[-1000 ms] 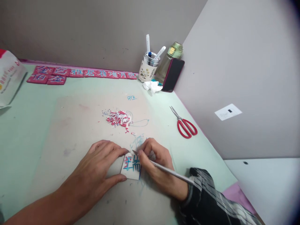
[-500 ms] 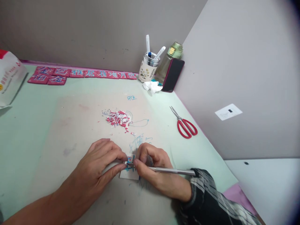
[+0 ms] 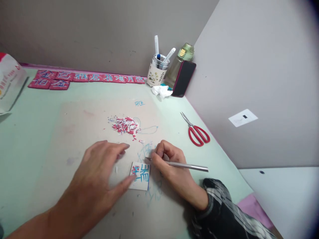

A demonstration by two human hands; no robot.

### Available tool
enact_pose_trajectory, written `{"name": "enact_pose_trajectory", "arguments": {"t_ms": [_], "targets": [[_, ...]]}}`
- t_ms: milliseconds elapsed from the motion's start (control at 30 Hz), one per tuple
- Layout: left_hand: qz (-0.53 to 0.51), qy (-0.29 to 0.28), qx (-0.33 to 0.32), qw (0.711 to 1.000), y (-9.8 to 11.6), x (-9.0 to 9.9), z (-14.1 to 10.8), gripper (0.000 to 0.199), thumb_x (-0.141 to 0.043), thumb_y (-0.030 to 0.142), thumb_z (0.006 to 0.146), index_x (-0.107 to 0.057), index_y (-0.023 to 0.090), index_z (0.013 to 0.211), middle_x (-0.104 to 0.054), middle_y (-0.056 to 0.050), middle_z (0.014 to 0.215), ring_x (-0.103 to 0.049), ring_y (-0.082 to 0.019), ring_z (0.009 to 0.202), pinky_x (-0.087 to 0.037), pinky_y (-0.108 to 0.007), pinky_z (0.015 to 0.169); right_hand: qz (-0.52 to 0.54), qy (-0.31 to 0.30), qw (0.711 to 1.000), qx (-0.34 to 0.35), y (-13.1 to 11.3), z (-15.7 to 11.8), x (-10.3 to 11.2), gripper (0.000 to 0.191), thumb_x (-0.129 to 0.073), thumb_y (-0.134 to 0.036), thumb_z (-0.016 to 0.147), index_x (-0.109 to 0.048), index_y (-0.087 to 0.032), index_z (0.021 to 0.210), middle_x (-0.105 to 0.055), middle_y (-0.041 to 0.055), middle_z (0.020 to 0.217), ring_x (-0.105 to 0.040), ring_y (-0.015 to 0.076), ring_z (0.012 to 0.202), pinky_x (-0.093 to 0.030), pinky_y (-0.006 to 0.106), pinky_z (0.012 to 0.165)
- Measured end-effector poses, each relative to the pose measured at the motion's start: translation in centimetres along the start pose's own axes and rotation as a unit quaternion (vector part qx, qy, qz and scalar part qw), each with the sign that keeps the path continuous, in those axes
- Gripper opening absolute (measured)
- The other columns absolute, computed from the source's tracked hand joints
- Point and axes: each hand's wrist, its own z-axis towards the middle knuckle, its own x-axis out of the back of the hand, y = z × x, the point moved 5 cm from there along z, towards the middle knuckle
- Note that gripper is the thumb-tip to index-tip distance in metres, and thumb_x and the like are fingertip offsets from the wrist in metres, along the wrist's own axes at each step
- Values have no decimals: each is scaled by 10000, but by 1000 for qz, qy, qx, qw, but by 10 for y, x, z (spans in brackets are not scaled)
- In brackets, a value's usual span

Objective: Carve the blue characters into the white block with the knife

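The left hand (image 3: 96, 172) is open, its thumb and forefinger spread wide and gripping nothing; the thumb tip overlaps the left side of a small white, flat, four-sided tile (image 3: 139, 185), though whether it presses on the surface cannot be told. That tile lies on the tan-grey area of a pale green desk (image 3: 27, 142), between the two hands, with blue strokes of a character on its face and red patches among the strokes at its upper left. The right hand (image 3: 171, 164), coming out of a black-and-grey plaid sleeve (image 3: 224, 202), grips a slim silver metal craft knife (image 3: 191, 166) like a pen, the blade tip pointing left just beyond the tile's far edge, near its right corner. A thin white sliver (image 3: 116, 170) sits in the gap between the left thumb and forefinger. Beyond the hands is a loose heap of red and white shavings (image 3: 126, 125), with blue pen marks on the surface beside it. Red-handled scissors with metal blades (image 3: 191, 125) lie to the right, blades closed. Along the back edge runs a row of flat red tiles with pale blue characters (image 3: 81, 77), two more placed in front at its left end.
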Motion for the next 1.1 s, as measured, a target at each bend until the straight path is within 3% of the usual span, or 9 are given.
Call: {"name": "enact_pose_trajectory", "arguments": {"t_ms": [100, 200, 367, 533, 600, 700, 833, 967, 1100], "targets": [[40, -36, -65, 996, 16, -13, -6, 666, -700, 553, 914, -449, 145, 1377, -638, -136, 1181, -587, -370, 1137, -428, -573, 1074, -82, 0, 997, 4, 0, -2, -2, 258, -570, -212, 852, -391, -241, 669, -406, -71, 611, -354, 116, 577, -288, 257, 533], [67, -36, -97, 992, 23, -17, -7, 746, -749, 570, 875, -452, 102, 1375, -649, -148, 1152, -618, -359, 1086, -380, -585, 1128, -139, -32, 989, 37, -5, -4, -6, 243, -538, -183, 850, -382, -235, 671, -401, -66, 615, -350, 118, 584, -276, 261, 547], [75, -50, -109, 990, 29, -17, -6, 884, -850, 593, 754, -455, 92, 1366, -671, -122, 1076, -641, -364, 1022, -363, -615, 1129, -119, -76, 990, 31, -5, -5, -9, 266, -519, -175, 829, -333, -243, 651, -334, -81, 579, -305, 111, 559, -252, 261, 527], [67, -58, -97, 991, 35, -19, -10, 710, -760, 333, 778, -455, 106, 1378, -676, -107, 1071, -645, -356, 1046, -313, -605, 1173, -110, -92, 989, 31, -7, -4, -8, 257, -517, -168, 837, -343, -242, 662, -339, -80, 596, -302, 111, 571, -256, 262, 530], [48, -64, -86, 993, 33, -19, -12, 638, -623, 201, 795, -442, 124, 1402, -675, -109, 1148, -634, -334, 1122, -280, -558, 1211, -90, -115, 989, 25, -9, -3, -7, 249, -528, -149, 823, -354, -240, 670, -348, -81, 608, -307, 109, 582, -259, 260, 534], [17, -85, -72, 994, 26, -18, -15, 694, -470, 72, 776, -401, 178, 1459, -643, -87, 1319, -575, -279, 1281, -226, -481, 1261, -27, -145, 989, 6, -11, -2, -3, 252, -546, -124, 788, -364, -239, 656, -352, -85, 614, -292, 107, 587, -257, 261, 532], [5, -80, -58, 995, 16, -15, -15, 692, -487, 153, 839, -349, 206, 1516, -608, -88, 1414, -514, -288, 1380, -296, -479, 1248, 31, -147, 989, -6, -13, -2, -1, 276, -593, -168, 829, -392, -242, 656, -395, -80, 624, -316, 109, 593, -281, 264, 539], [28, -82, -66, 994, 10, -18, -14, 624, -622, 311, 894, -383, 217, 1462, -656, -104, 1353, -591, -327, 1303, -356, -542, 1224, 27, -147, 989, 8, -12, -3, -5, 257, -639, -197, 862, -442, -230, 700, -463, -67, 665, -370, 113, 623, -309, 266, 566], [8, -96, -50, 994, 3, -21, -12, 594, -643, 306, 893, -403, 257, 1433, -679, -73, 1313, -627, -319, 1278, -373, -559, 1225, 14, -155, 988, 5, -8, -3, -8, 246, -634, -170, 850, -444, -227, 704, -457, -74, 660, -350, 105, 607, -291, 261, 548]]}}
